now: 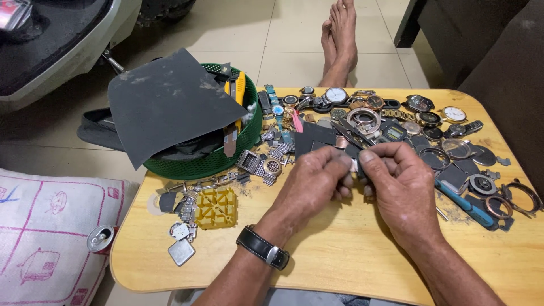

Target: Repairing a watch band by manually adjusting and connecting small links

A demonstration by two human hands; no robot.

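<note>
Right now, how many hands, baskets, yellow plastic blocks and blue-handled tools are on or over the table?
Hands: 2, the left hand and the right hand
Green basket: 1
Yellow plastic block: 1
Blue-handled tool: 1
Total: 5

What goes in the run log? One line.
left hand: pinching small part | right hand: pinching same part | wooden table: watch parts spread

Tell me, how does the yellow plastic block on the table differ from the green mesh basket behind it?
The yellow block is small, squarish and lies flat on the bare wooden table; the green basket is far larger, round and hangs over the table's far-left edge. The block lies uncovered among loose metal watch parts, while the basket is mostly hidden under a dark grey sheet. Both have an openwork, gridded surface.
</note>
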